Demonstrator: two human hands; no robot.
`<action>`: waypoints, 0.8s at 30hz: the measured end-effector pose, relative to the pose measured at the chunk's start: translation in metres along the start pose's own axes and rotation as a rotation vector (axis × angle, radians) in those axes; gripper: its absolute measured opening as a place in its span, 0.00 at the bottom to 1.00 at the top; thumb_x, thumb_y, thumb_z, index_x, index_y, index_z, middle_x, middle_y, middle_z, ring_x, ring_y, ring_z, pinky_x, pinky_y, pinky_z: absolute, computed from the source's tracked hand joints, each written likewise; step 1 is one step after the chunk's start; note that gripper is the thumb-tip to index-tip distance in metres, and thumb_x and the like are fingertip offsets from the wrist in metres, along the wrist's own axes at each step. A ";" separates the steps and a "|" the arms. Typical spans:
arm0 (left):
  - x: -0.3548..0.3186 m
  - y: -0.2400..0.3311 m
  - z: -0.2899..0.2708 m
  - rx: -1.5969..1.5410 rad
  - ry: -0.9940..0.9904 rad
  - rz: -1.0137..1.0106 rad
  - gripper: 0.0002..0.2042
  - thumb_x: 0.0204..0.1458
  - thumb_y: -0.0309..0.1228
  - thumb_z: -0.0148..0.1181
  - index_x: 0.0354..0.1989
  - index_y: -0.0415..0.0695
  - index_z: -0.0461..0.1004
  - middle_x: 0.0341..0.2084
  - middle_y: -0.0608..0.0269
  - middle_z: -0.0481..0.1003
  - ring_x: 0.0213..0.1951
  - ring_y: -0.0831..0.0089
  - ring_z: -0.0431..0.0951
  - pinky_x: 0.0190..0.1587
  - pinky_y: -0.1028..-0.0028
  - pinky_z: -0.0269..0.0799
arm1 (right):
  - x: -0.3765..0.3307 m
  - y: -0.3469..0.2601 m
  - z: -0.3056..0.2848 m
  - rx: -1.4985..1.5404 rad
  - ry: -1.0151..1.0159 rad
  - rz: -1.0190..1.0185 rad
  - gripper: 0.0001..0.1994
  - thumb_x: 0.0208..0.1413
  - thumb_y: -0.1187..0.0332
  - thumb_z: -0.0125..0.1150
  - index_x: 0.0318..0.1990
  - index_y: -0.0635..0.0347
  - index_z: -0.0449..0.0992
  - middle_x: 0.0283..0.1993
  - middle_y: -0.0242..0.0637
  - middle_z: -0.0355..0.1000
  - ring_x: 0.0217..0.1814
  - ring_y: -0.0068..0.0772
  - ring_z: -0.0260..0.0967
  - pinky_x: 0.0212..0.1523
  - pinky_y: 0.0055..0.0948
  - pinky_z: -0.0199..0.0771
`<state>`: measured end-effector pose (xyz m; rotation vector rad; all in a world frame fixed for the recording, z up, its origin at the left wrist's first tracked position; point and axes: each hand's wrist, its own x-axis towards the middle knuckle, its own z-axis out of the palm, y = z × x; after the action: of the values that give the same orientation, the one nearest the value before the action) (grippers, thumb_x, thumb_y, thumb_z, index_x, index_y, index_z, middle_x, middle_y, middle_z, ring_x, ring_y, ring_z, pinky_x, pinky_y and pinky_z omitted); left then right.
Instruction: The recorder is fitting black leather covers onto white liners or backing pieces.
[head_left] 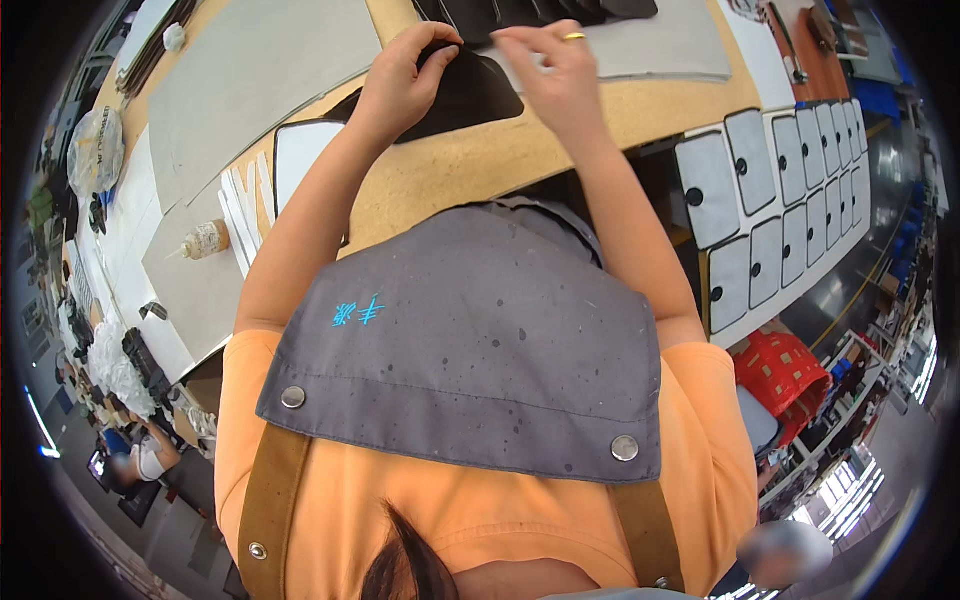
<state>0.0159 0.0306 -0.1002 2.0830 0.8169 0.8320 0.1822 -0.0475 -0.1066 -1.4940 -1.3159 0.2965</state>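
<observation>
A dark brown-black flat panel (465, 97) with rounded corners, like leather, lies at the bench's near edge. My left hand (405, 80) is closed, thumb and fingers pinching the panel's upper edge. Just right of the panel, my right hand (555, 75) is raised with its fingertips pressed together, slightly smeared; whatever it pinches is too small to make out. A ring shows on one of its fingers. Beyond both hands, several similar dark pieces (545, 12) lie overlapped in a row. By my left forearm is a white panel (300, 160) with a dark border, partly covered by the arm.
Left on the bench (425, 190) are a small glue bottle (207, 240), white strips (240, 210) and a large grey sheet (260, 75). At right, a white board (783, 135) carries rows of pale, dark-edged panels. A red covered object (785, 375) stands below it.
</observation>
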 end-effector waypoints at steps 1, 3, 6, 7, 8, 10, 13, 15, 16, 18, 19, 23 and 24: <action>0.005 0.007 -0.008 0.004 0.025 0.010 0.07 0.53 0.27 0.53 0.38 0.39 0.70 0.32 0.57 0.74 0.35 0.68 0.74 0.37 0.75 0.67 | 0.010 -0.007 -0.014 -0.030 0.020 -0.058 0.06 0.45 0.70 0.62 0.33 0.54 0.78 0.29 0.33 0.66 0.29 0.27 0.65 0.29 0.25 0.64; 0.019 0.022 -0.023 -0.090 -0.035 0.105 0.06 0.54 0.27 0.52 0.38 0.39 0.71 0.32 0.62 0.74 0.37 0.73 0.73 0.40 0.78 0.67 | 0.023 -0.013 -0.036 -0.005 -0.052 -0.158 0.08 0.45 0.73 0.60 0.35 0.52 0.79 0.30 0.34 0.66 0.29 0.28 0.65 0.29 0.25 0.64; 0.038 0.049 -0.046 -0.248 -0.153 0.137 0.06 0.55 0.26 0.51 0.39 0.39 0.71 0.33 0.68 0.72 0.39 0.78 0.70 0.45 0.78 0.65 | 0.044 -0.036 -0.053 -0.012 -0.173 -0.398 0.13 0.45 0.77 0.58 0.39 0.49 0.78 0.32 0.32 0.67 0.30 0.29 0.64 0.31 0.25 0.65; 0.044 0.056 -0.053 -0.354 -0.225 0.164 0.06 0.55 0.26 0.51 0.39 0.38 0.70 0.34 0.69 0.71 0.40 0.79 0.69 0.46 0.78 0.63 | 0.053 -0.047 -0.058 -0.038 -0.225 -0.533 0.16 0.45 0.79 0.57 0.40 0.47 0.78 0.34 0.30 0.67 0.31 0.29 0.64 0.32 0.25 0.66; 0.052 0.059 -0.060 -0.388 -0.298 0.224 0.06 0.57 0.26 0.49 0.39 0.38 0.70 0.35 0.69 0.70 0.41 0.79 0.68 0.46 0.78 0.63 | 0.061 -0.061 -0.063 -0.114 -0.250 -0.656 0.17 0.45 0.79 0.57 0.41 0.45 0.78 0.36 0.28 0.67 0.32 0.28 0.65 0.35 0.26 0.67; 0.062 0.074 -0.064 -0.513 -0.361 0.242 0.06 0.57 0.26 0.49 0.39 0.38 0.70 0.35 0.68 0.70 0.42 0.79 0.68 0.47 0.78 0.63 | 0.075 -0.076 -0.071 -0.144 -0.288 -0.752 0.16 0.45 0.77 0.59 0.41 0.42 0.79 0.36 0.25 0.66 0.32 0.26 0.64 0.37 0.26 0.66; 0.070 0.083 -0.055 -0.822 -0.462 0.261 0.09 0.56 0.28 0.50 0.44 0.41 0.64 0.38 0.67 0.68 0.43 0.79 0.69 0.48 0.77 0.64 | 0.085 -0.101 -0.082 -0.156 -0.354 -0.788 0.13 0.46 0.74 0.61 0.39 0.43 0.79 0.35 0.24 0.65 0.33 0.25 0.63 0.39 0.25 0.64; 0.068 0.078 -0.043 -0.942 -0.458 0.222 0.10 0.55 0.29 0.52 0.44 0.43 0.64 0.38 0.68 0.67 0.44 0.80 0.68 0.48 0.78 0.63 | 0.089 -0.109 -0.087 -0.093 -0.423 -0.710 0.11 0.45 0.74 0.62 0.36 0.44 0.80 0.33 0.24 0.64 0.36 0.26 0.62 0.40 0.25 0.64; 0.067 0.080 -0.039 -1.027 -0.497 0.177 0.11 0.55 0.31 0.52 0.45 0.43 0.64 0.39 0.67 0.67 0.44 0.81 0.67 0.49 0.78 0.62 | 0.091 -0.113 -0.091 -0.129 -0.446 -0.686 0.08 0.43 0.73 0.64 0.32 0.49 0.79 0.34 0.25 0.65 0.40 0.27 0.62 0.42 0.26 0.64; 0.064 0.081 -0.040 -0.783 -0.398 0.173 0.14 0.58 0.33 0.47 0.51 0.42 0.63 0.45 0.65 0.68 0.50 0.78 0.65 0.51 0.76 0.59 | 0.093 -0.117 -0.095 -0.151 -0.490 -0.662 0.06 0.43 0.74 0.64 0.31 0.51 0.79 0.35 0.26 0.66 0.42 0.29 0.63 0.43 0.27 0.64; 0.061 0.078 -0.042 -0.691 -0.327 0.161 0.16 0.59 0.34 0.44 0.53 0.42 0.63 0.48 0.64 0.67 0.52 0.76 0.64 0.52 0.75 0.58 | 0.094 -0.117 -0.098 -0.168 -0.528 -0.627 0.05 0.43 0.74 0.64 0.30 0.54 0.78 0.36 0.27 0.68 0.43 0.30 0.63 0.44 0.28 0.64; 0.035 0.061 -0.082 -0.703 -0.437 0.063 0.18 0.60 0.37 0.39 0.52 0.39 0.65 0.50 0.56 0.68 0.54 0.69 0.65 0.53 0.72 0.59 | 0.084 -0.106 -0.108 -0.094 -0.596 -0.161 0.04 0.47 0.72 0.61 0.32 0.61 0.75 0.30 0.34 0.72 0.34 0.31 0.68 0.37 0.26 0.67; 0.025 0.059 -0.086 -0.632 -0.459 0.024 0.17 0.60 0.35 0.41 0.52 0.38 0.65 0.50 0.55 0.68 0.54 0.69 0.66 0.53 0.72 0.60 | 0.082 -0.107 -0.109 -0.073 -0.613 -0.088 0.05 0.49 0.74 0.60 0.33 0.65 0.74 0.30 0.31 0.71 0.36 0.23 0.68 0.43 0.22 0.67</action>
<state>-0.0187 0.0519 -0.0013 1.6147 0.2324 0.4996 0.2332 -0.0577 0.0583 -1.4540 -1.8835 0.6938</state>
